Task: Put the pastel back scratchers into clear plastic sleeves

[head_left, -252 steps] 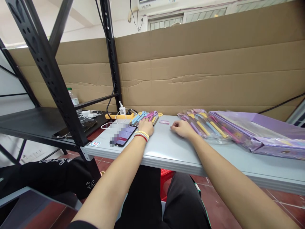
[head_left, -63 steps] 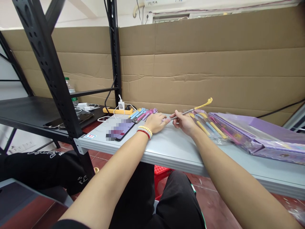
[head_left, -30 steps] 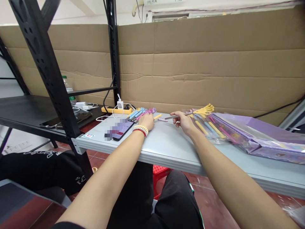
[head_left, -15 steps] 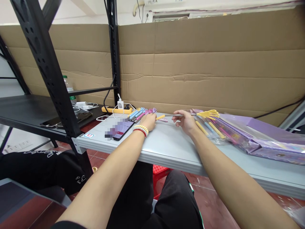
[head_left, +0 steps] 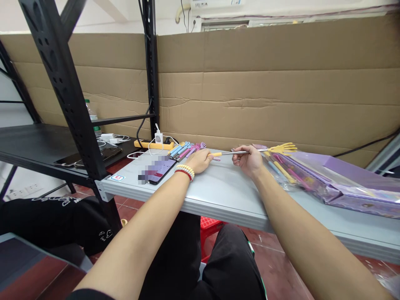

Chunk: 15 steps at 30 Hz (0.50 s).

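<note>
Scratcher, extending, one: yellow hand-shaped head, slim silver metal rod, yellow handle [head_left: 227,153], held level above the pale grey table [head_left: 225,196] between both hands. Left hand [head_left: 201,161], one: fingers closed on the handle end. Right hand [head_left: 250,161], one: thumb and curled fingers grasping the rod nearer the head. Step in hand, as judged: holding the rod at length by its two ends; the next move calls for both grips kept in line, lest the thin rod bend. Loose small hand-headed scratchers in blue, pink and yellow [head_left: 190,149], several, overlapping beyond exact count, lying beyond the left hand. Scratchers in clear plastic wrap [head_left: 284,171], at least three handles: blue, yellow, pink. Purple shallow open box [head_left: 353,196], one, beside these. Small pink printed card [head_left: 216,159], one, partly hidden. Black phone, screen lit [head_left: 162,168], one, near the left wrist. Yellow power strip [head_left: 154,145], one; white charger [head_left: 158,137], one, standing at it.
</note>
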Each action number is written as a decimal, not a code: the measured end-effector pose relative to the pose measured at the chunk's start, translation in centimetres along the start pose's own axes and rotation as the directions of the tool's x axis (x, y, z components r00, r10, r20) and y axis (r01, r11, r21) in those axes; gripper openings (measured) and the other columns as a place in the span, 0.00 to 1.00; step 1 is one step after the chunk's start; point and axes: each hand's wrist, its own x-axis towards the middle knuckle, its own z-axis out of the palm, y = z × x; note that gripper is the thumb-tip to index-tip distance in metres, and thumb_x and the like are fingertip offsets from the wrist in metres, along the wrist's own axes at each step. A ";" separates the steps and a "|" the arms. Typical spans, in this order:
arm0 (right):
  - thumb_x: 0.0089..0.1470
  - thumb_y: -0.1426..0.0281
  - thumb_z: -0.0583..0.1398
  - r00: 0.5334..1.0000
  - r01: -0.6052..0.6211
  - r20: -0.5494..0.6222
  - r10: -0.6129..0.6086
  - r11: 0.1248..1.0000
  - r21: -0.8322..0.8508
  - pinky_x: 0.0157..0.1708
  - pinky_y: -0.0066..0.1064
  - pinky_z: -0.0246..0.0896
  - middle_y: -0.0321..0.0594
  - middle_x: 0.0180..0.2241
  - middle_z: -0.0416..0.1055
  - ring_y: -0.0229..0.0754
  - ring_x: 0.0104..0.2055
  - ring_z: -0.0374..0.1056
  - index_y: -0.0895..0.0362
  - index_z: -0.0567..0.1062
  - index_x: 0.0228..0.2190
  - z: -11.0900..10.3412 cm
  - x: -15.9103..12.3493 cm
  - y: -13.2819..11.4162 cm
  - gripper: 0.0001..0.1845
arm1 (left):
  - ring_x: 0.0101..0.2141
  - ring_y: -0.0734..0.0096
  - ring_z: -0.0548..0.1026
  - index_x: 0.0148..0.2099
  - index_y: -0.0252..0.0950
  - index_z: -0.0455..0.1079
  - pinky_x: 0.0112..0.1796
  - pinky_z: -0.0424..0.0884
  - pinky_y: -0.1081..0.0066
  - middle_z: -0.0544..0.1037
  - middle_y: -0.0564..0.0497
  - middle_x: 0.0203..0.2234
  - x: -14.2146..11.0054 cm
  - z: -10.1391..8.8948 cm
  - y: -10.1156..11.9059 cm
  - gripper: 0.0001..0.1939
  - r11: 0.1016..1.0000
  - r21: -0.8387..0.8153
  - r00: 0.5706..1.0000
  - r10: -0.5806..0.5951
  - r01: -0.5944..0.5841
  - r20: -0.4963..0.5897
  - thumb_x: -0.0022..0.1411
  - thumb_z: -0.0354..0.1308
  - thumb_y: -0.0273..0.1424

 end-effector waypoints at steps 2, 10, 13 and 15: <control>0.44 0.61 0.52 0.999 0.009 0.032 -0.008 1.000 -0.008 0.19 0.30 0.50 0.39 0.16 0.63 0.40 0.20 0.57 0.54 0.66 0.24 0.1 -0.2 -0.1 0.10 | 0.37 0.64 0.74 0.42 0.37 0.70 0.36 0.66 0.68 0.78 0.46 0.36 -0.3 -0.5 0.5 0.21 0.999 0.025 0.999 -0.032 0.031 0.028 0.68 0.39 0.42; 0.47 0.61 0.52 0.979 -0.065 0.188 0.077 0.995 -0.069 0.19 0.30 0.50 0.40 0.18 0.65 0.40 0.20 0.59 0.55 0.67 0.27 0.0 -1.0 -0.3 0.11 | 0.34 0.62 0.75 0.39 0.37 0.76 0.32 0.64 0.68 0.79 0.46 0.30 -0.8 -1.3 1.2 0.26 0.998 0.041 0.994 -0.050 0.046 0.096 0.67 0.39 0.45; 0.49 0.62 0.50 0.968 -0.101 0.229 0.107 0.994 -0.040 0.19 0.29 0.50 0.41 0.20 0.67 0.40 0.20 0.60 0.56 0.69 0.30 -0.1 -1.0 -0.3 0.13 | 0.32 0.63 0.75 0.39 0.37 0.76 0.32 0.64 0.68 0.79 0.46 0.29 -0.8 -1.3 1.0 0.28 0.999 0.030 0.996 -0.025 0.023 0.088 0.67 0.38 0.47; 0.50 0.62 0.49 0.964 -0.118 0.233 0.127 0.992 -0.051 0.18 0.29 0.50 0.42 0.20 0.68 0.40 0.20 0.61 0.57 0.70 0.32 0.0 -1.0 -0.3 0.15 | 0.33 0.63 0.75 0.39 0.37 0.76 0.33 0.64 0.68 0.79 0.46 0.29 -0.9 -1.3 1.0 0.28 0.999 0.041 0.998 -0.017 0.014 0.067 0.68 0.38 0.46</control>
